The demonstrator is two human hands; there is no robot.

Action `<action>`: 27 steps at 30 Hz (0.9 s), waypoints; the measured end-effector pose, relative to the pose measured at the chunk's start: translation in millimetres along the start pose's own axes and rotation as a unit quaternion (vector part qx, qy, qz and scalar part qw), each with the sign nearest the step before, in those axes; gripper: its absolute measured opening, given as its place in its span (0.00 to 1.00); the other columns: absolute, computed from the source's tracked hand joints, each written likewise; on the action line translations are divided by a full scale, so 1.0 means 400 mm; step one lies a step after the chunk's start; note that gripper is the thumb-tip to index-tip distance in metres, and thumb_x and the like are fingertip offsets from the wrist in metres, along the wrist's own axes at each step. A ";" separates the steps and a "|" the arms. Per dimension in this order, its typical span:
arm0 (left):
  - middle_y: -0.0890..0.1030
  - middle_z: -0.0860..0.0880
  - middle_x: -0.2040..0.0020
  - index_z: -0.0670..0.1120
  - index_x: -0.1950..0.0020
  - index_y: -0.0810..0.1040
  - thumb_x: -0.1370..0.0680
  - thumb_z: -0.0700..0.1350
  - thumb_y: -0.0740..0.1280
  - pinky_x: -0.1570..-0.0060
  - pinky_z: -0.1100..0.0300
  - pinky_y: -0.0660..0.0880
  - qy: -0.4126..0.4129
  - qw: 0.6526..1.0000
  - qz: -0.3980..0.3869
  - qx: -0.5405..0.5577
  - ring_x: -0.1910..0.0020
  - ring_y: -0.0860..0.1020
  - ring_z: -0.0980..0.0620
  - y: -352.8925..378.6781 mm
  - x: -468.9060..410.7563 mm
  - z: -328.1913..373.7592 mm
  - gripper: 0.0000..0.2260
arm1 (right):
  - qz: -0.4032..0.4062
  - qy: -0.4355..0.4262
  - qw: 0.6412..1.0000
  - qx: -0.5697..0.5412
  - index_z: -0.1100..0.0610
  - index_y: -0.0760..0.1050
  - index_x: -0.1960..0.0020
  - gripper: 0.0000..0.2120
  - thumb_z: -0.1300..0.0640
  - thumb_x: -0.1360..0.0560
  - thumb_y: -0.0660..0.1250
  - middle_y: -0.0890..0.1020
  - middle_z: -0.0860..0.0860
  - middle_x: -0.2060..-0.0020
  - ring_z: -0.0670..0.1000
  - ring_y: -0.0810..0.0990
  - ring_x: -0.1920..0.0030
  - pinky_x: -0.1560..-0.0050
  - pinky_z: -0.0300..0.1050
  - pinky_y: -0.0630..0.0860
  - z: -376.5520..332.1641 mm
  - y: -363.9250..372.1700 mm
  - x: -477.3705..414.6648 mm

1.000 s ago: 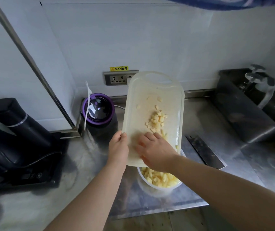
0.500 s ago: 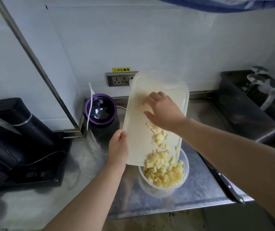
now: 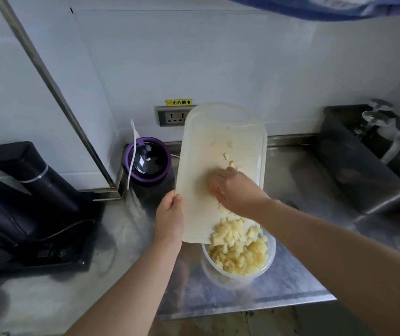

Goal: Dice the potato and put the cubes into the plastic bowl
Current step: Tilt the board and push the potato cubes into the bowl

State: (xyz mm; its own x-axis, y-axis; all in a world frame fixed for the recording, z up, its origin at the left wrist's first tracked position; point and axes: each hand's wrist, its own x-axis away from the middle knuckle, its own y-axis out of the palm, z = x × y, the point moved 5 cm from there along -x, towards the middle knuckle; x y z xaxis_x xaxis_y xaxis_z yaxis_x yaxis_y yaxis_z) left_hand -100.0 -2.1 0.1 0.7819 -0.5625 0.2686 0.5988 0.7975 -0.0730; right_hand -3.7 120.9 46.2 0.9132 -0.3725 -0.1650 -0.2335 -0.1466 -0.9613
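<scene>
white plastic cutting board (image 3: 218, 146) is held tilted over clear round plastic bowl (image 3: 272, 252), edge gripped by left hand (image 3: 169, 219); pale yellow potato cubes (image 3: 237, 253) touched by loosely bent fingers of right hand (image 3: 239, 190).

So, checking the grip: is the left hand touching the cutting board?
Touching. The head view shows the left hand gripping the tilted cutting board by its left edge.

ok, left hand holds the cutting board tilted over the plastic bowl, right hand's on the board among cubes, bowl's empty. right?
No: the plastic bowl isn't empty; head view shows it nearly full of potato cubes. Rest holds: left hand holds the cutting board tilted over it, right hand on the board.
</scene>
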 end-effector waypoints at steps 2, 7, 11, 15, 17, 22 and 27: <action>0.82 0.54 0.53 0.52 0.49 0.77 0.18 0.42 0.57 0.52 0.60 0.75 -0.005 1.000 0.006 0.001 0.53 0.79 0.55 0.003 -0.001 -0.002 0.10 | -0.007 0.007 1.000 -0.006 0.60 0.77 0.52 0.02 0.63 0.23 0.65 0.78 0.55 0.52 0.57 0.74 0.53 0.51 0.50 0.73 -0.003 0.026 0.032; 0.81 0.54 0.55 0.51 0.51 0.78 0.18 0.42 0.57 0.50 0.60 0.74 -0.003 1.000 0.013 -0.005 0.56 0.78 0.55 0.014 0.002 0.002 0.10 | -0.043 0.032 0.998 -0.017 0.59 0.77 0.49 0.04 0.61 0.22 0.65 0.77 0.53 0.49 0.57 0.74 0.50 0.46 0.51 0.73 -0.001 0.073 0.111; 0.81 0.53 0.50 0.48 0.43 0.78 0.18 0.43 0.57 0.45 0.59 0.74 0.003 1.000 0.005 -0.010 0.50 0.78 0.55 0.015 0.008 0.007 0.10 | -0.096 0.053 0.993 -0.036 0.56 0.75 0.40 0.10 0.55 0.20 0.62 0.76 0.50 0.43 0.53 0.74 0.43 0.41 0.47 0.72 -0.017 0.074 0.163; 0.80 0.54 0.55 0.53 0.54 0.76 0.18 0.42 0.56 0.48 0.57 0.73 0.021 0.999 -0.001 -0.026 0.54 0.77 0.53 0.014 0.013 0.020 0.11 | 0.001 0.067 0.995 -0.072 0.56 0.77 0.40 0.10 0.57 0.20 0.63 0.78 0.50 0.44 0.48 0.75 0.46 0.43 0.39 0.70 0.003 -0.050 0.100; 0.80 0.54 0.56 0.53 0.55 0.75 0.17 0.42 0.55 0.51 0.58 0.74 0.032 0.999 -0.008 -0.023 0.55 0.77 0.55 0.013 0.020 0.027 0.12 | 0.059 0.068 0.995 -0.043 0.58 0.78 0.41 0.10 0.58 0.21 0.64 0.79 0.53 0.45 0.51 0.74 0.45 0.44 0.41 0.70 0.027 -0.126 0.031; 0.80 0.48 0.56 0.49 0.56 0.75 0.17 0.41 0.55 0.54 0.57 0.73 0.054 0.998 -0.026 -0.027 0.57 0.77 0.52 0.010 0.015 0.026 0.13 | 0.097 0.084 0.991 0.024 0.56 0.76 0.39 0.12 0.57 0.22 0.64 0.75 0.54 0.42 0.56 0.71 0.41 0.45 0.46 0.69 0.077 -0.201 -0.099; 0.81 0.55 0.56 0.53 0.53 0.77 0.17 0.41 0.55 0.57 0.66 0.74 0.049 0.999 -0.019 -0.014 0.58 0.79 0.60 -0.008 0.015 0.028 0.14 | 0.078 0.081 0.993 0.042 0.59 0.76 0.47 0.06 0.59 0.21 0.63 0.76 0.55 0.50 0.57 0.72 0.47 0.50 0.49 0.71 0.097 -0.161 -0.097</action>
State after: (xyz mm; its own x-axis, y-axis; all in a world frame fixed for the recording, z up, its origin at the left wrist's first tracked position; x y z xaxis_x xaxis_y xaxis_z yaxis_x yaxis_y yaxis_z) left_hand -99.2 -5.5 12.6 0.7704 -0.6124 0.1770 0.6325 0.7691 -0.0922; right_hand -11.2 180.3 106.0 0.8011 -0.5278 -0.2822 -0.3334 -0.0019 -0.9428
